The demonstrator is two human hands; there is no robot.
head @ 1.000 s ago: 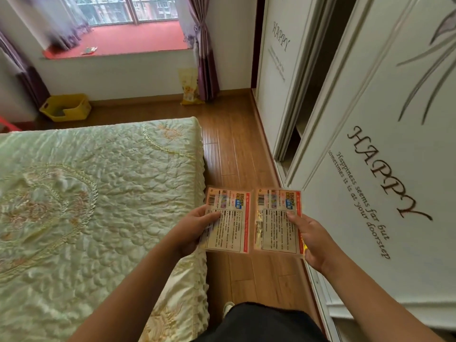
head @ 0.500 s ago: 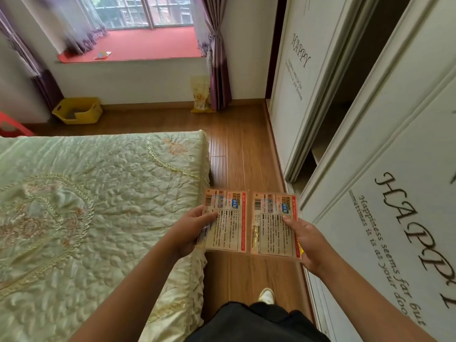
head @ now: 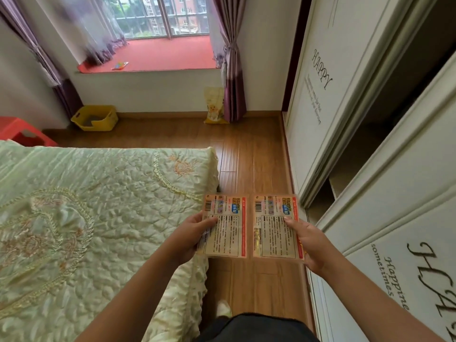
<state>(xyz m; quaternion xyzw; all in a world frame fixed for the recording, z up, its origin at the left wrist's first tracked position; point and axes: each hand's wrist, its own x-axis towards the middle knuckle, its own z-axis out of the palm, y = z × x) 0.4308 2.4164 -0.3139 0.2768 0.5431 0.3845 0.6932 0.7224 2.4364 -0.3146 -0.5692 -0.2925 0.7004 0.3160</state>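
Observation:
Two flat orange-edged printed packets are held side by side above the wooden floor, backs up with barcodes and small text showing. My left hand (head: 191, 236) pinches the left packet (head: 228, 230) at its left edge, thumb on top. My right hand (head: 307, 241) pinches the right packet (head: 274, 233) at its right edge, thumb on top. The packets nearly touch along their inner edges. Both forearms reach in from the bottom of the view.
A bed with a pale green quilted cover (head: 98, 218) fills the left. A white sliding wardrobe (head: 370, 169) runs along the right, with an open gap between doors (head: 350, 166). A yellow bin (head: 95, 118), a red stool (head: 22, 133) and a yellow bag (head: 213, 106) stand near the window wall.
The view has tilted up and shifted forward along the aisle, showing more window. Both hands keep the same hold on the two packets.

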